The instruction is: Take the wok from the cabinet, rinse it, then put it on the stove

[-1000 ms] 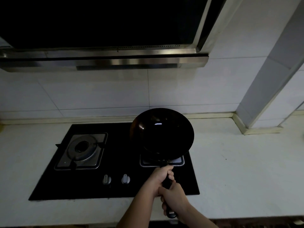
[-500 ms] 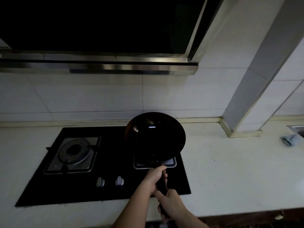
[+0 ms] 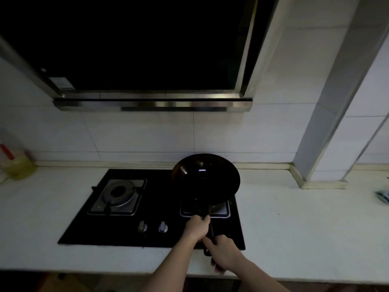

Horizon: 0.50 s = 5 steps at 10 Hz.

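Note:
The black wok (image 3: 206,178) is over the right burner (image 3: 221,210) of the black glass stove (image 3: 160,207), its bowl tipped slightly toward the wall. I cannot tell whether it rests on the burner grate or hovers just above. My left hand (image 3: 196,226) grips the long dark handle close to the bowl. My right hand (image 3: 224,251) holds the handle's near end at the stove's front edge, where the tip of the handle (image 3: 207,252) shows beside it.
The left burner (image 3: 119,194) is bare. Two knobs (image 3: 152,226) sit at the stove's front. A range hood (image 3: 151,102) hangs overhead. A yellowish oil bottle (image 3: 20,167) stands far left, a tiled pillar (image 3: 328,131) rises on the right, and a small grey item (image 3: 383,197) lies far right.
The view has pulled back and swung left, bringing the oil bottle into view. The wok stays over the right burner, seemingly a little lower, with both hands on the handle.

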Motion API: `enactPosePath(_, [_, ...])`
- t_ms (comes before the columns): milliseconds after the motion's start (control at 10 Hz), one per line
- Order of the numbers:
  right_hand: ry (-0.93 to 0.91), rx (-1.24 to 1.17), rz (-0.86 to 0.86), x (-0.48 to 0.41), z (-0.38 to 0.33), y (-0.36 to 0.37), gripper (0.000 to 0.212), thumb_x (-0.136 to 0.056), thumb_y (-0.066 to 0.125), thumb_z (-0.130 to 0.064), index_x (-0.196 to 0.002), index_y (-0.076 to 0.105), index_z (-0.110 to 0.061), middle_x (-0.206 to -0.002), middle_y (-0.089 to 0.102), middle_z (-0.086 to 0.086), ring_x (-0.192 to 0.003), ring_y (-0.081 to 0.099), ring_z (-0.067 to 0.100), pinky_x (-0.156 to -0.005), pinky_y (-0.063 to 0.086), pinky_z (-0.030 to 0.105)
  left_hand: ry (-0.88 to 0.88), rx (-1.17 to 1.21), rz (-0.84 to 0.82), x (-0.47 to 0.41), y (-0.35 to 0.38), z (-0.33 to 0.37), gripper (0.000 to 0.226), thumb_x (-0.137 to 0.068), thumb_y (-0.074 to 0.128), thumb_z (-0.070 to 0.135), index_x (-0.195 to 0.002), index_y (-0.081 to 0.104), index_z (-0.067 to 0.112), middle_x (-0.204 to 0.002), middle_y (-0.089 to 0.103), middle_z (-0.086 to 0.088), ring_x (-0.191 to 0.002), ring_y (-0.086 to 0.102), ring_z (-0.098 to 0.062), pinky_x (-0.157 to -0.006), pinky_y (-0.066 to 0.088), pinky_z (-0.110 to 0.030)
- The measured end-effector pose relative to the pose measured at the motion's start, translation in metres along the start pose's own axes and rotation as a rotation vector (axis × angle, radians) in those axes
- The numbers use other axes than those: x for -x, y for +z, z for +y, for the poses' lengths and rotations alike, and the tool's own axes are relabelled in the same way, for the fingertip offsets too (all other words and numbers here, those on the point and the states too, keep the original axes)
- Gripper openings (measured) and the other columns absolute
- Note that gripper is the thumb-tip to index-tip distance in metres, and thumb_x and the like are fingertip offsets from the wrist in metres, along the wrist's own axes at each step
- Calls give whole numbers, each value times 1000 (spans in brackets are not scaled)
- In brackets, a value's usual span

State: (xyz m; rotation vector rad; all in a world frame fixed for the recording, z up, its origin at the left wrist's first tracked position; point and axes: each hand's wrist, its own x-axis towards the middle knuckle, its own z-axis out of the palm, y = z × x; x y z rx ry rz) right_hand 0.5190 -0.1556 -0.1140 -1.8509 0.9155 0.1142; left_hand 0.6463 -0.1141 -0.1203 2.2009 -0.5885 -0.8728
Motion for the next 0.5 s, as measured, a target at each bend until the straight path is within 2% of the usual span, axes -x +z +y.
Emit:
enactPosePath(100, [-51,92,40,14,9,-14,45,-96,50,-47,-74,59,-9,-55,67,6,-34,58,16,-35,45,24,63,-144,55,21,-12,-7,32,-101,49,40,-82,59,15,-84,68,-6,-78,64,-21,-70,49,-31])
enactPosePath(200, [-94,151,73,23,11,-32,43,-98,48,-44,-72,56,-10,-57,67,8,-34,60,17,-35,45,24,101,-243,171,51,-29,-14,21,-97,53,42,-98,64,25,-93,70,4,-83,66,-13,-76,56,-32])
enactPosePath(300, [-170,234,111,32,7,-46,40,-100,45,-40,-73,55,-12,-61,68,8,-41,64,19,-38,47,25,125,-328,215,81,-48,-19,16,-97,54,41,-93,64,29,-83,70,7,-77,67,-12,-78,59,-39])
enactPosePath(400, [-243,352,173,38,-9,-59,43,-100,44,-42,-71,55,-13,-72,73,14,-61,71,28,-57,59,36,166,-459,257,100,-77,-7,15,-97,55,42,-89,63,31,-82,70,8,-72,67,-10,-69,58,-34])
enactPosePath(500, [-286,457,226,45,-33,-81,40,-98,46,-44,-70,53,-17,-85,72,13,-86,68,35,-72,53,36,205,-542,304,108,-108,16,16,-95,57,42,-86,63,31,-78,71,7,-71,68,-10,-67,56,-30])
